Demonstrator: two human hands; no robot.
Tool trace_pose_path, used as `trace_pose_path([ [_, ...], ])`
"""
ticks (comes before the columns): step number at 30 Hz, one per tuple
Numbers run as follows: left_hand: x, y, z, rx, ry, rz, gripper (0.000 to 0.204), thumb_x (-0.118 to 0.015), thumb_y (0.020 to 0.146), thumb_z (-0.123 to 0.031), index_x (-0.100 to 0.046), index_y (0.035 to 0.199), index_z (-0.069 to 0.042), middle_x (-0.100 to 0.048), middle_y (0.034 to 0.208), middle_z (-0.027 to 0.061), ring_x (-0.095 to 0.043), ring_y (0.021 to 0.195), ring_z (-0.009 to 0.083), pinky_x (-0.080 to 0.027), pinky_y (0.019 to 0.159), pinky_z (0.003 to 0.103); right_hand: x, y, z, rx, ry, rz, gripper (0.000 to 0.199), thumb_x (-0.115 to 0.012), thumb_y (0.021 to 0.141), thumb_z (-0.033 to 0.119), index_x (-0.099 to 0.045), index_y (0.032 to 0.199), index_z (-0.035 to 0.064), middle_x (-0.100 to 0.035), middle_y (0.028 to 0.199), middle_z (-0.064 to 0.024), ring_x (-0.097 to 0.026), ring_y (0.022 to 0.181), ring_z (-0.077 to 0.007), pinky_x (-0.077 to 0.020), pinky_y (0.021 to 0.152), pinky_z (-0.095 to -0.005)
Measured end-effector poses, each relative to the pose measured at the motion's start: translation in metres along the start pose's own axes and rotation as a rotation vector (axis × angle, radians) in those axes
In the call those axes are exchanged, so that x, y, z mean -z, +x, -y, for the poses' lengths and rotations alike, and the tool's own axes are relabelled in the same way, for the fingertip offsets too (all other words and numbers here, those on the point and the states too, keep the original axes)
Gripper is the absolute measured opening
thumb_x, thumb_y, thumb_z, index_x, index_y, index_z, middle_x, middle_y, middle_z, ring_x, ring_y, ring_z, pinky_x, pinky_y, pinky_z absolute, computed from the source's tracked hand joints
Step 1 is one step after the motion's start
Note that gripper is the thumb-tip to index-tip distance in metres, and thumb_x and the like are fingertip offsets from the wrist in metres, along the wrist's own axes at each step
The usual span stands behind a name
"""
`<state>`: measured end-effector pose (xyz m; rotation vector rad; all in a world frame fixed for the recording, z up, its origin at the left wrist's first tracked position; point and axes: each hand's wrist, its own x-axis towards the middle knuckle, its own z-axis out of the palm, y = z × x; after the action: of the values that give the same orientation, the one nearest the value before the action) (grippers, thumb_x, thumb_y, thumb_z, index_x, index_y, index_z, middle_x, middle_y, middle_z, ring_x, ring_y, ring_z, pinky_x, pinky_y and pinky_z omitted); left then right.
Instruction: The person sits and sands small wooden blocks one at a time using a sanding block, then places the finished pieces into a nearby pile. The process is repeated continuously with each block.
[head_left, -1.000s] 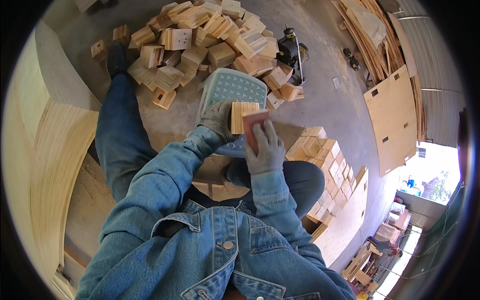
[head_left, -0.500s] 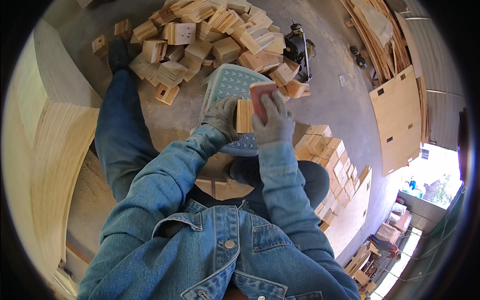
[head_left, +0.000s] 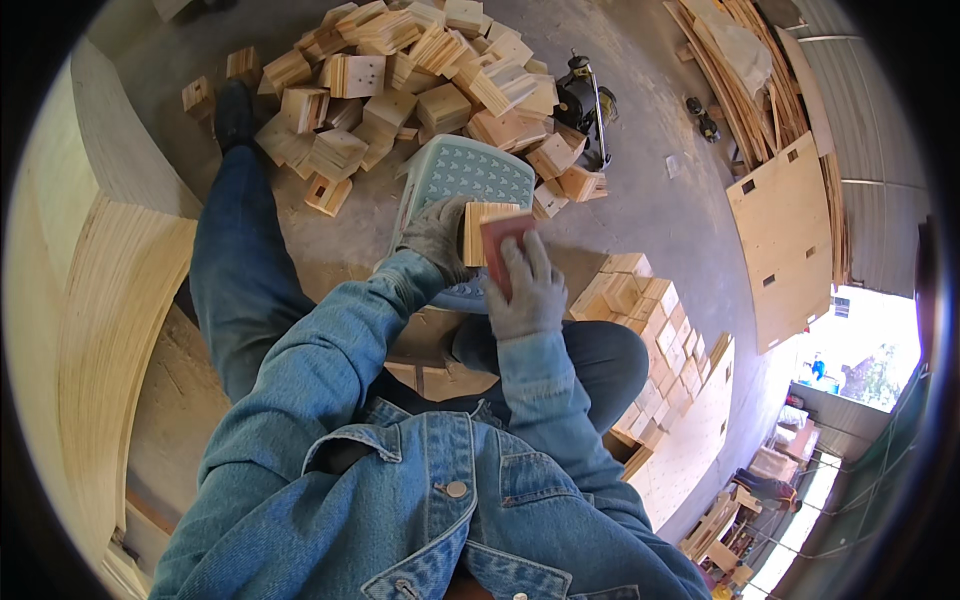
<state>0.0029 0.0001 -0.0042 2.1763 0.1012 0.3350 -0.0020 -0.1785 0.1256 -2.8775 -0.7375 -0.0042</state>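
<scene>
My left hand (head_left: 437, 238), in a grey work glove, is closed on a layered plywood block (head_left: 481, 226) above the pale blue-green plastic stool (head_left: 470, 168). The block's striped edge shows; the fingers behind it are partly hidden. A flat reddish-brown sanding block (head_left: 500, 248) lies against the right side of the plywood block. Also gloved, my right hand (head_left: 529, 292) grips the sanding block from the right, fingers stretched across its face.
A loose heap of plywood blocks (head_left: 400, 95) lies beyond the stool, with a black power tool (head_left: 585, 100) at its right. Stacked blocks (head_left: 655, 340) stand by my right knee. A large curved plywood piece (head_left: 125, 300) rises at left; panels (head_left: 785, 230) lean at right.
My right hand has drawn the sanding block toward me and slightly left along the plywood block. My left hand keeps its hold, and the view has shifted a little.
</scene>
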Motion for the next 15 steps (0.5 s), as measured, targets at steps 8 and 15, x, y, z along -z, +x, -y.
trace_pose_path([
  [8, 0.006, -0.003, -0.006, 0.058, -0.024, 0.025, 0.095, -0.09, 0.065, -0.049, -0.05, 0.142, -0.011, -0.055, 0.142, 0.0189, -0.052, 0.133, 0.0395, -0.041, 0.117, 0.049, -0.003, -0.033, -0.001, 0.118, 0.097, -0.064, 0.065, -0.081, 0.079, 0.03, -0.065, 0.142, 0.0217, -0.051, 0.154, -0.0127, -0.056, 0.123, -0.0413, -0.0457, 0.105, -0.0559],
  [15, 0.008, -0.001, -0.006, 0.057, -0.018, 0.063, 0.095, -0.09, 0.063, -0.041, -0.049, 0.144, -0.012, -0.056, 0.14, 0.0176, -0.051, 0.133, 0.0392, -0.04, 0.118, 0.047, -0.01, 0.059, 0.01, 0.01, -0.017, -0.013, 0.064, -0.079, 0.081, 0.032, -0.064, 0.142, 0.0246, -0.051, 0.156, -0.009, -0.057, 0.125, -0.0428, -0.045, 0.108, -0.0548],
])
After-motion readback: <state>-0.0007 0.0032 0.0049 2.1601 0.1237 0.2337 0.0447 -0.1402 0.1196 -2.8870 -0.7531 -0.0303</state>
